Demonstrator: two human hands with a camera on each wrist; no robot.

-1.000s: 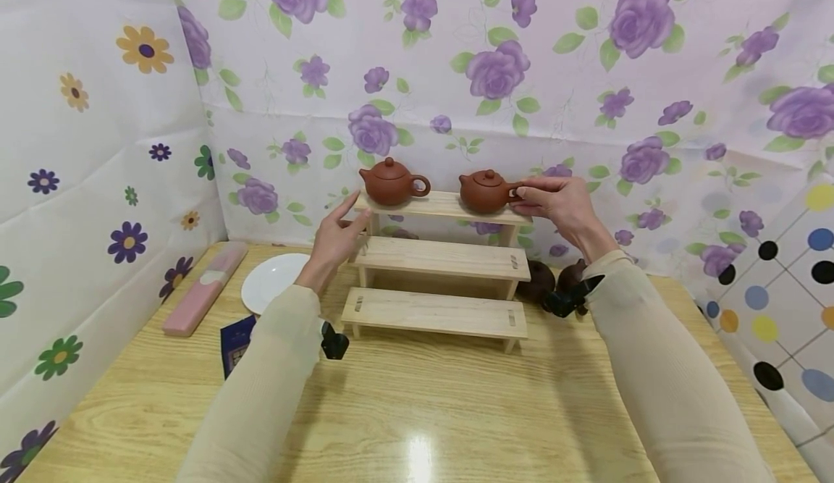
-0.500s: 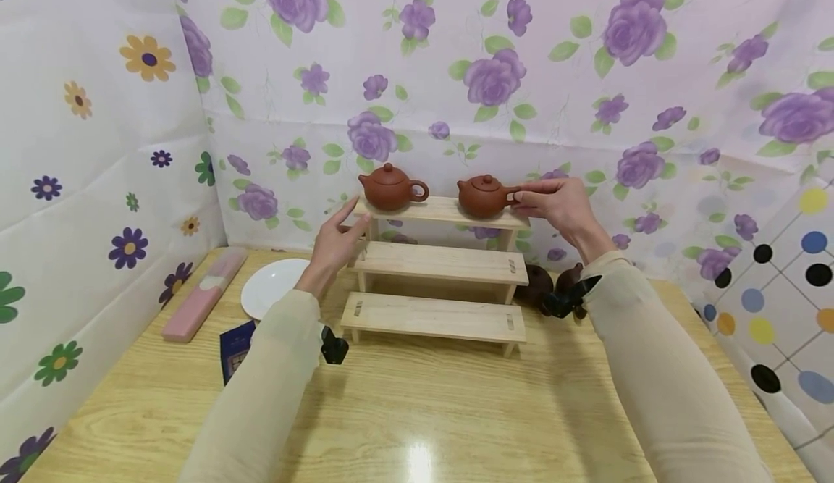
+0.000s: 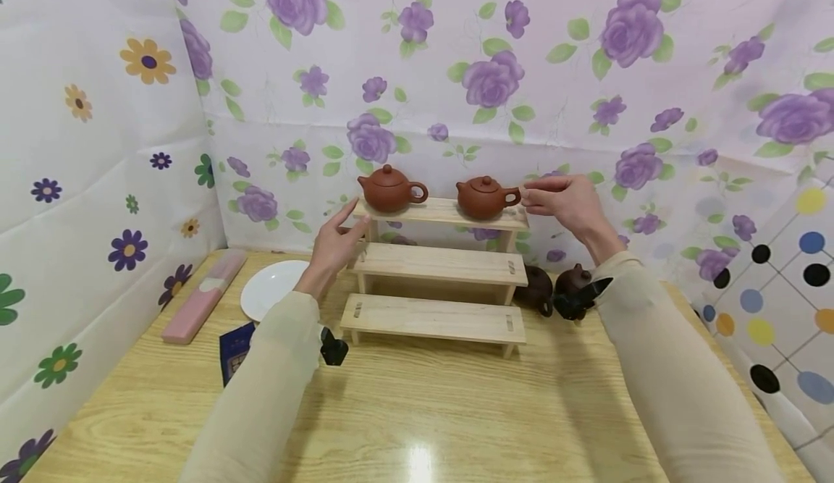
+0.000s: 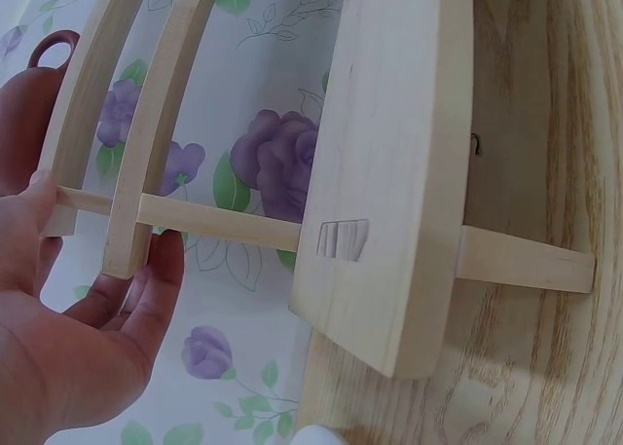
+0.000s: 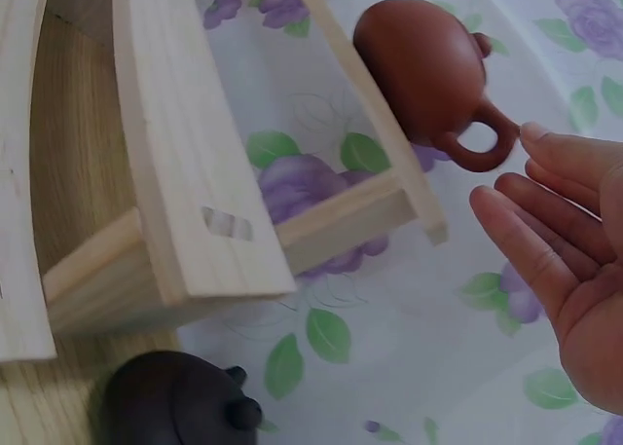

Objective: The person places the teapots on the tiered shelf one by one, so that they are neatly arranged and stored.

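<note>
Floral-papered corner, wooden tabletop (image 3: 417, 403) with a three-step wooden rack (image 3: 439, 266). I see the right-side red teapot (image 3: 483, 197) on the top step, handle pointing right toward my right hand (image 3: 568, 204). That grip is loose and holding nothing, fingertips just beside the handle loop. Left hand (image 3: 334, 240) rests flat-fingered against the rack's left end, well apart from this pot. Right hand is the nearer one.
</note>
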